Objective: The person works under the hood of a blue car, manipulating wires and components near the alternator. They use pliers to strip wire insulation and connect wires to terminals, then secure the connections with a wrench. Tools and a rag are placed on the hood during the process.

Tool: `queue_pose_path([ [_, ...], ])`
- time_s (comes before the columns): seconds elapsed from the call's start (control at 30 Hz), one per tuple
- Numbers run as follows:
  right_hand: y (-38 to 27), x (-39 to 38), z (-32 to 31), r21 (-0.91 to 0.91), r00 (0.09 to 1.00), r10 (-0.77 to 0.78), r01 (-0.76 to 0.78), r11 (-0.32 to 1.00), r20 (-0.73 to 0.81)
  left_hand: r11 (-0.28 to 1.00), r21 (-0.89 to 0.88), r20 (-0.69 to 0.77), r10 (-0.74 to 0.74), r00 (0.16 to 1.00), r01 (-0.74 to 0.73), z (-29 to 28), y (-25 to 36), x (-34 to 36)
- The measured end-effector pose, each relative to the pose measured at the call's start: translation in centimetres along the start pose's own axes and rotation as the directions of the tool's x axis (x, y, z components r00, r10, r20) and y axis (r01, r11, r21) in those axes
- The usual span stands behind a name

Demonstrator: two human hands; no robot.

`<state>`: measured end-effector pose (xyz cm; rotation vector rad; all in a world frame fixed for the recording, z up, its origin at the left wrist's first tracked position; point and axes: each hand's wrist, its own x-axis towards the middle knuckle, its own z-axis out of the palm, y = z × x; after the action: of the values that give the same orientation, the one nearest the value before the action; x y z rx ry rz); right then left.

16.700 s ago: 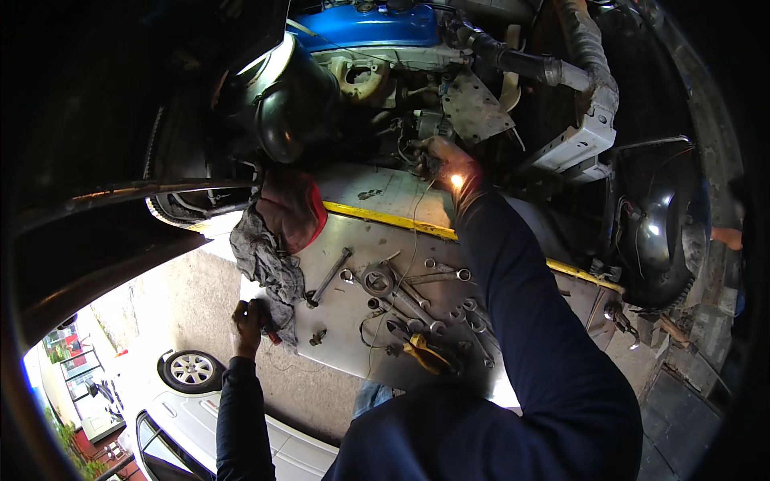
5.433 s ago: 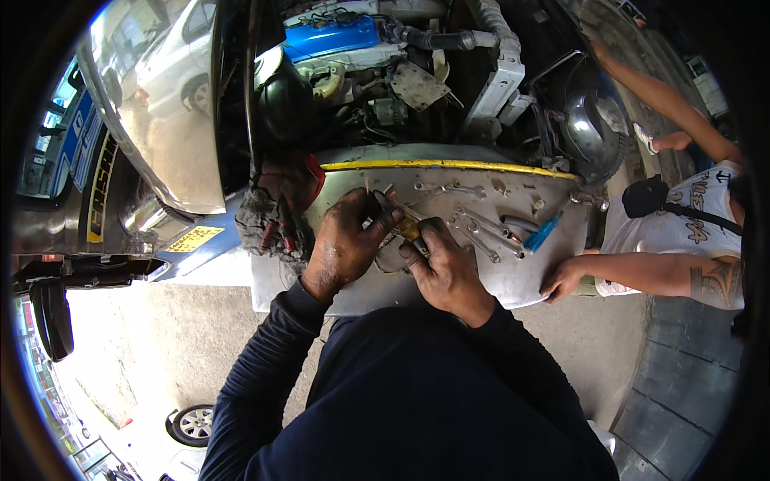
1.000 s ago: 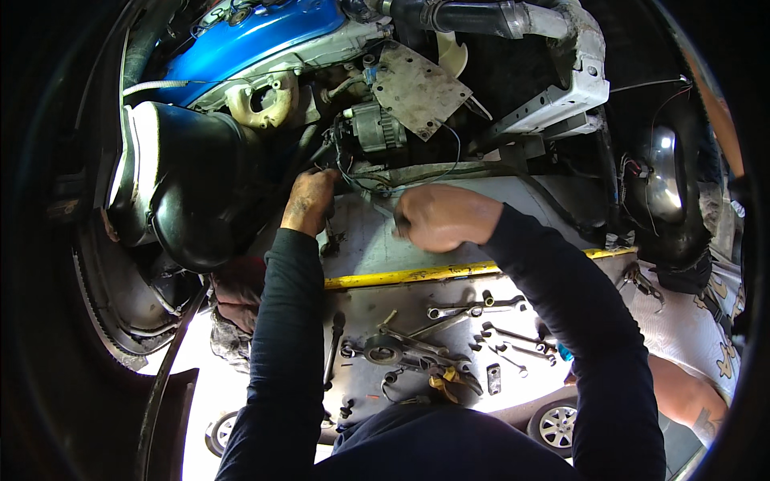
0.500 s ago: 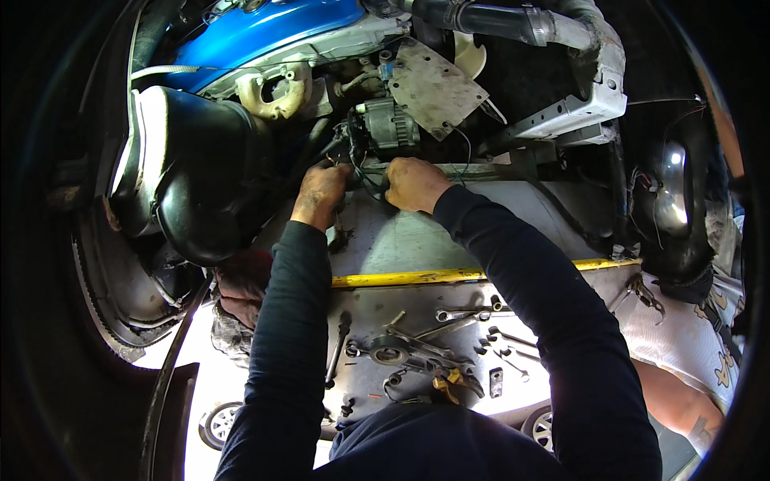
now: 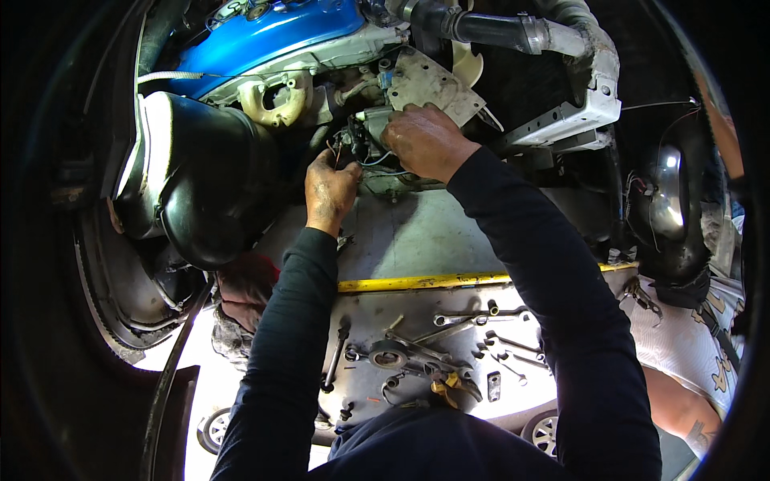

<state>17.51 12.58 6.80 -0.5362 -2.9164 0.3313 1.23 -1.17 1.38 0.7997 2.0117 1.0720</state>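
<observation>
My left hand (image 5: 330, 195) is in front of the engine, thumb and fingers closed around thin wires (image 5: 336, 149) beside a dark wiring connector. To its right my right hand (image 5: 431, 143) is curled in front of the alternator (image 5: 374, 124), covering much of it. A thin pale wire (image 5: 378, 162) runs from the wiring to the fingertips of my right hand, which appear pinched on it. Above that hand is a flat grey metal plate (image 5: 431, 84) with bolt holes.
A blue engine cover (image 5: 269, 40) and a cream manifold (image 5: 277, 98) lie beyond. A large black housing (image 5: 204, 172) stands left. Below the yellow bar (image 5: 425, 282), wrenches (image 5: 481, 318), a tape roll (image 5: 387, 354) and yellow-handled pliers (image 5: 446, 386) rest on metal. Another person's arm (image 5: 682, 409) shows right.
My right hand has moved up and right, over the alternator, drawing the pale wire into view. My left hand has shifted slightly right and down, still at the wires.
</observation>
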Motion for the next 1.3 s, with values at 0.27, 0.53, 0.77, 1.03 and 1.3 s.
queue_pose_path([
  [0.27,0.8,1.4,0.0,0.017,0.994,-0.013,0.012,1.000,0.106,0.981,0.102,0.150,0.146,0.978,-0.162,0.9,1.1,-0.2],
  [0.53,-3.8,-7.6,-6.9,0.141,0.918,0.148,-0.102,0.985,-0.367,0.971,-0.204,0.222,0.167,0.961,-0.122,0.5,0.4,1.1],
  [0.77,-22.3,-23.4,-11.5,0.323,0.885,0.297,-0.417,0.850,0.360,0.956,0.073,0.180,0.267,0.947,-0.283,0.4,0.7,1.1],
  [1.03,-27.7,-28.7,-8.1,0.113,0.766,0.593,-0.631,0.768,0.248,0.932,0.134,0.191,0.308,0.932,-0.336,0.3,1.0,1.0],
  [1.3,-25.4,-28.5,-11.9,0.576,0.453,0.579,-0.817,-0.036,0.678,0.978,0.070,0.204,0.176,0.963,-0.194,0.2,0.8,0.3],
])
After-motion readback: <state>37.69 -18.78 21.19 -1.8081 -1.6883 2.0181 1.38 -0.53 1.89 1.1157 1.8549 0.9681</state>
